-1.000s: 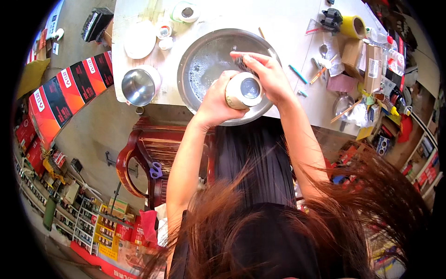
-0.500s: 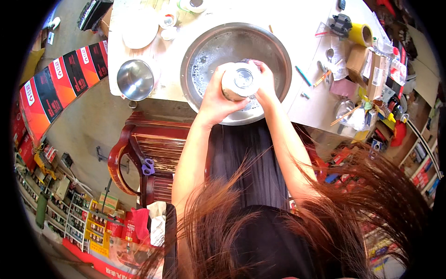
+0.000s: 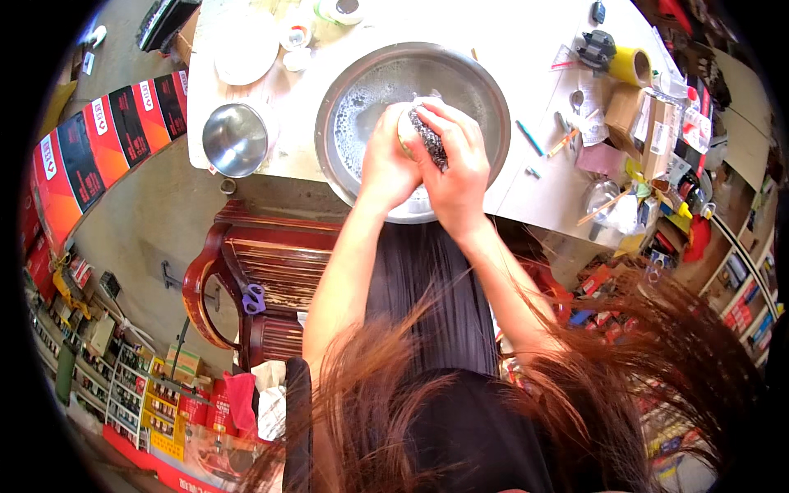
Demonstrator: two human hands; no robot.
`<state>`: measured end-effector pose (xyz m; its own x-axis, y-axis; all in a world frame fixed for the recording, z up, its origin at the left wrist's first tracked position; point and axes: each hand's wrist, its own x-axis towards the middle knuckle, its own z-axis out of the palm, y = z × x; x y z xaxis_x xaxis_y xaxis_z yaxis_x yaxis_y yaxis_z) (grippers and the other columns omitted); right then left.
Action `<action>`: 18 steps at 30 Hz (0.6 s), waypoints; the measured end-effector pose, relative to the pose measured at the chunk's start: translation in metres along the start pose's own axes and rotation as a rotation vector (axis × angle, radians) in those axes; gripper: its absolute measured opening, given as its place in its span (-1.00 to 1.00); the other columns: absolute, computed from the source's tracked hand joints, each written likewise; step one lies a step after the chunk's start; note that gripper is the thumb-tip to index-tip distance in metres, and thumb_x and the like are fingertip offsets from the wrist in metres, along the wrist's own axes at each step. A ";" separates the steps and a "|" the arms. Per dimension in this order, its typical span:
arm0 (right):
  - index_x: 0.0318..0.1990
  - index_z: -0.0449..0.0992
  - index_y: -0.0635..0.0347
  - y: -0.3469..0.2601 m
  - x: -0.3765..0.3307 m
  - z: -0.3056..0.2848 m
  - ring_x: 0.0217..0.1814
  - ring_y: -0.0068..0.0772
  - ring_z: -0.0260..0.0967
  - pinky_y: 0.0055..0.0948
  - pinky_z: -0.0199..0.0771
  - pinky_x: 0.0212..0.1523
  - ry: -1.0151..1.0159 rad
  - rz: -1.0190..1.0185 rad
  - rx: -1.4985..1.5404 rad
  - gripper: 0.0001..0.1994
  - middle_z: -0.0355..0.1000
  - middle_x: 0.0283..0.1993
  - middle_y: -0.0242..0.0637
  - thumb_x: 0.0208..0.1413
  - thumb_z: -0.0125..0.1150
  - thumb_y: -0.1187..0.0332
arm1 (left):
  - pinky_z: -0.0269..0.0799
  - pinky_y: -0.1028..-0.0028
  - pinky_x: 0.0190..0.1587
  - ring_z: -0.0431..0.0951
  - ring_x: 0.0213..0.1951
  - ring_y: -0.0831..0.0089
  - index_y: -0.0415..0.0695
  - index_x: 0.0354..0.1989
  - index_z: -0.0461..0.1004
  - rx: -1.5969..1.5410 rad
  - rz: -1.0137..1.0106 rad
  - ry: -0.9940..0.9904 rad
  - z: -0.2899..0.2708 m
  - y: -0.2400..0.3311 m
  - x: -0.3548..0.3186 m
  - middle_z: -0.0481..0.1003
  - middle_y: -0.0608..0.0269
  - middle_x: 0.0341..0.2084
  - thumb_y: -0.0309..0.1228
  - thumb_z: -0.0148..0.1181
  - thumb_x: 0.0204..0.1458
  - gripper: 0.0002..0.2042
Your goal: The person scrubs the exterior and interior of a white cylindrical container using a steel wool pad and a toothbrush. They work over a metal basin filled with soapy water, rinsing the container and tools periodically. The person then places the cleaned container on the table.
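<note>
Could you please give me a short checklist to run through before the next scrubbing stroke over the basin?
1. Left hand has a firm hold of the cup: ok, fingers wrap it.
2. Right hand presses the steel scourer on the cup: ok.
3. Work is above the large metal basin, so drips fall inside: ok.
4. Soapy water in the basin: ok, foam shows on the bottom.
5. Basin sits fully on the table: not ok, its near rim overhangs the edge.
6. Cup's inside is clean: cannot tell, hands hide it.
</note>
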<state>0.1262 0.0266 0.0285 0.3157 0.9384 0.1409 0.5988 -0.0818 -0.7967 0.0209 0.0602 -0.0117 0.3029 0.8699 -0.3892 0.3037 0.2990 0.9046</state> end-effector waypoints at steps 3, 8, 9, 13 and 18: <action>-0.18 0.58 0.24 0.008 0.008 -0.020 0.01 -0.13 0.49 -0.26 0.50 0.01 -0.110 -0.092 0.096 -0.70 0.56 -0.05 -0.20 -0.12 0.47 0.46 | 0.44 0.29 0.06 0.53 0.02 0.13 -0.10 0.02 0.42 -0.011 -0.058 -0.089 -0.011 0.013 -0.005 0.51 0.08 -0.06 -0.44 0.49 -0.32 -0.40; -0.27 0.60 0.24 0.027 0.015 -0.049 -0.01 -0.13 0.54 -0.27 0.54 0.02 -0.270 -0.288 0.190 -0.73 0.59 -0.08 -0.23 -0.21 0.46 0.53 | 0.43 0.38 0.08 0.54 0.01 0.32 -0.13 0.08 0.39 -0.166 -0.212 -0.203 -0.017 0.024 -0.008 0.52 0.13 -0.08 -0.52 0.48 -0.43 -0.28; -0.26 0.61 0.24 0.028 0.017 -0.054 0.00 -0.12 0.54 -0.27 0.53 0.04 -0.309 -0.320 0.189 -0.74 0.59 -0.07 -0.22 -0.20 0.45 0.55 | 0.43 0.38 0.08 0.54 0.00 0.32 -0.13 0.08 0.39 -0.155 -0.215 -0.230 -0.021 0.026 -0.007 0.52 0.13 -0.08 -0.52 0.48 -0.43 -0.29; -0.20 0.62 0.24 0.022 0.020 -0.056 0.02 -0.10 0.53 -0.23 0.53 0.07 -0.330 -0.292 0.183 -0.73 0.59 -0.07 -0.20 -0.14 0.39 0.58 | 0.43 0.36 0.08 0.53 0.01 0.31 -0.14 0.08 0.38 -0.135 -0.193 -0.316 -0.030 0.032 -0.002 0.52 0.13 -0.08 -0.54 0.46 -0.43 -0.29; -0.18 0.63 0.24 0.009 0.024 -0.043 0.11 -0.12 0.52 -0.26 0.53 0.09 -0.286 -0.103 0.208 -0.78 0.59 -0.08 -0.13 -0.04 0.35 0.58 | 0.42 0.36 0.09 0.52 0.03 0.26 -0.12 0.07 0.37 -0.136 -0.046 -0.212 -0.020 0.023 -0.009 0.50 0.14 -0.06 -0.57 0.43 -0.43 -0.29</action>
<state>0.1710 0.0340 0.0497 0.0255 0.9964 0.0803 0.4445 0.0606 -0.8937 0.0071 0.0666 0.0160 0.4788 0.7568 -0.4449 0.2015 0.3985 0.8948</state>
